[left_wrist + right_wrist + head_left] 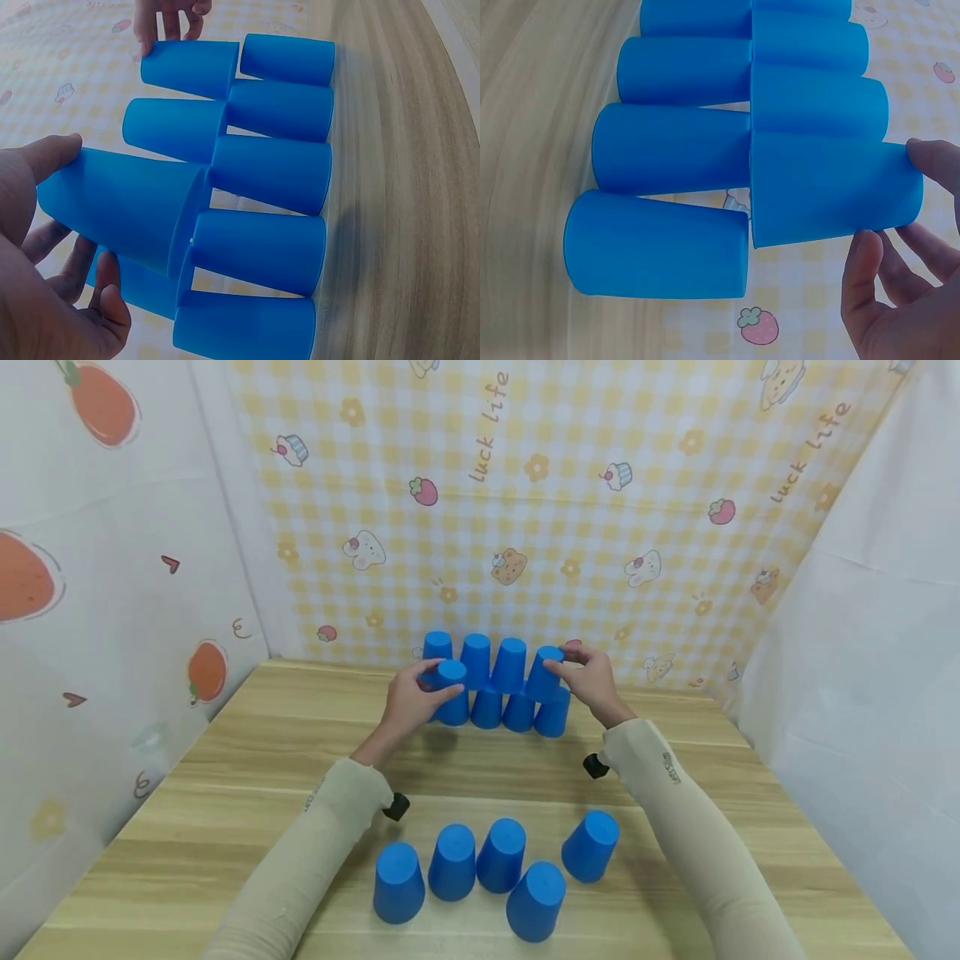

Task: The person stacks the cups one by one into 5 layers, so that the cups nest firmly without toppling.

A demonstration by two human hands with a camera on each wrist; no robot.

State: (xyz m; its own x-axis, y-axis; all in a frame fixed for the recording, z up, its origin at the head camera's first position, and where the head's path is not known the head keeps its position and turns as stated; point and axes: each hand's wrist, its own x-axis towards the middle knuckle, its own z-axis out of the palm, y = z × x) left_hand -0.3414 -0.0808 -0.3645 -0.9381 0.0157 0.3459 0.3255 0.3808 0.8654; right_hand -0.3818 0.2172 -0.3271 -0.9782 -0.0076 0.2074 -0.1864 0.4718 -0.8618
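Blue plastic cups stand upside down in two levels at the back, a bottom row (487, 710) and an upper row (509, 667) resting on it. My left hand (411, 700) grips a blue cup (124, 206) between thumb and fingers, held in front of the upper row's left part and partly covering the cups behind. My right hand (596, 683) pinches the right-end upper cup (832, 187) near its narrow top. In the right wrist view that cup's rim is level with the tops of the bottom cups, beside the right-end bottom cup (660, 247).
Several more upside-down blue cups stand apart near the table's front, among them one at the left (399, 883), one in front (536, 902) and one at the right (591, 847). A yellow checked cloth (450, 543) hangs behind the wooden table (292, 735).
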